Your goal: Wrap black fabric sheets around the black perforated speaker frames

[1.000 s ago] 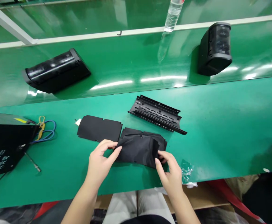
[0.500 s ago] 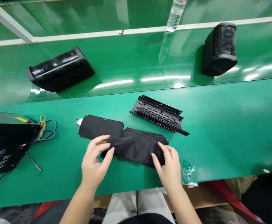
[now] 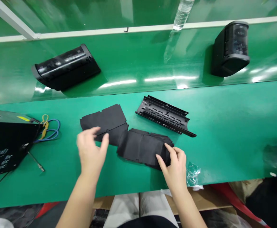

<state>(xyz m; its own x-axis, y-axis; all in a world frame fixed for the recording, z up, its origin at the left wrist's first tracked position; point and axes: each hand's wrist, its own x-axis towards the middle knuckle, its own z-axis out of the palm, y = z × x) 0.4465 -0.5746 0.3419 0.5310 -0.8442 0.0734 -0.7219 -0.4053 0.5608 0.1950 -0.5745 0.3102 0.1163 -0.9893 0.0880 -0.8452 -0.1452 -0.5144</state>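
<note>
Left hand (image 3: 90, 147) spread wide, nothing pinched, loose sheets (image 3: 105, 117) just beyond; right hand (image 3: 176, 163) half-curled, touching the stack (image 3: 142, 147), should steady it lightly.

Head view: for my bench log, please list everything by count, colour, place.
Sheet pile: one, black, centre
Loose sheets: at least two, black, beside pile
Perforated tray: one, black, beyond pile
Housings: two, black, far side
Frame: one, white, far side
Bottle: one, clear, at frame
Hook: one, dark, on frame
Box: one, black, left edge
Cords: uncounted, blue and yellow, beside box
Rod: one, silvery, beside box
Wrap: one, clear, near edge
Bench: one, green, foreground
Blurred shape: one, dark, right edge
Clutter: uncounted, mixed, below bench
Trousers: one pair, pale, bottom
Left hand: one, over loose sheets
Right hand: one, on pile
</note>
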